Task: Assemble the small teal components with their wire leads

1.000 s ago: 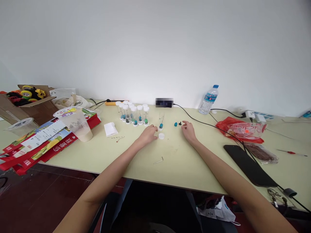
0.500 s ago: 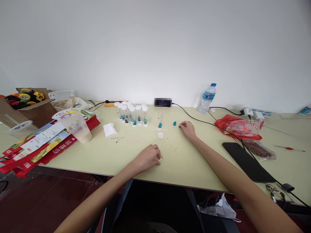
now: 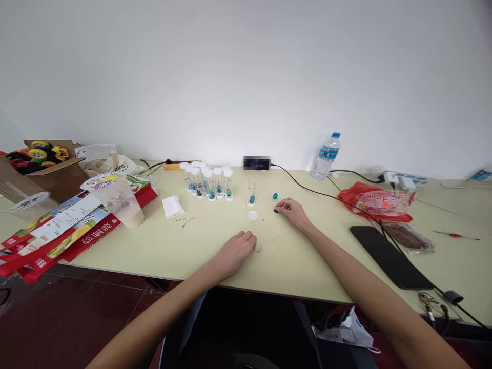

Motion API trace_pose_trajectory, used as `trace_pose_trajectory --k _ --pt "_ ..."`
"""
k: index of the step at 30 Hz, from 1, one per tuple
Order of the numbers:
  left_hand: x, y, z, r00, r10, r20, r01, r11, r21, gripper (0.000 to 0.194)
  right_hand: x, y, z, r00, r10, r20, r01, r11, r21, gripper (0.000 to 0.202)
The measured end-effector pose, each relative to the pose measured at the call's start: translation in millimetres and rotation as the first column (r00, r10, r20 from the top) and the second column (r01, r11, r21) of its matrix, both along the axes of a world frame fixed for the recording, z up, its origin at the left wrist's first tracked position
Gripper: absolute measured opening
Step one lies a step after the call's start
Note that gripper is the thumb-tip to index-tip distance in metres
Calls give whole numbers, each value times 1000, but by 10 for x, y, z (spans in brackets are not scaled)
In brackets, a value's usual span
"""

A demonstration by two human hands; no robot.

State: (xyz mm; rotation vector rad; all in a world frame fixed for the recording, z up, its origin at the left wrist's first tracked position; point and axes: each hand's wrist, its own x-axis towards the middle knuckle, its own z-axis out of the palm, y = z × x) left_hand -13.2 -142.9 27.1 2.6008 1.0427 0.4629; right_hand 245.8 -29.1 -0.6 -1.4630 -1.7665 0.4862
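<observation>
So my right hand [image 3: 291, 211], a bit right of the middle of the frame, has its fingertips pinched together on a little black piece [image 3: 275, 210], only a sliver of it peeking out. My left hand [image 3: 235, 251], lower centre, is curled shut around a bent metal key [image 3: 258, 250]; the hooked end pokes out on its right, fingers hide the rest. Hands are well apart.

I'd call this the pick-up stage: tool in one hand, part in the other, nothing joined between them yet. My guess is the next move calls for a steady pinch and bringing key and piece close together, because these bits are tiny.

Just above my right fingertips is a small blue piece [image 3: 275, 196], not touching them. Left of that, near the middle of the frame, stands a clear tube [image 3: 251, 193] with no cap, and a white disc [image 3: 252, 215] lies just below it. Further left there's a cluster of white-capped tubes [image 3: 208, 185].
</observation>
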Motion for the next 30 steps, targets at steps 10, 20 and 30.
trace_pose_trajectory --k 10,20,30 --pt "117 446 -73 791 209 575 109 877 -469 11 -220 -241 248 988 139 -70 -135 989 60 29" --pt "431 834 -21 594 445 670 256 684 -682 27 -448 -441 435 861 387 -329 -415 910 -16 26" --pt "572 941 -98 793 158 588 -5 968 -253 12 -342 -372 421 841 380 -386 -430 901 -49 21"
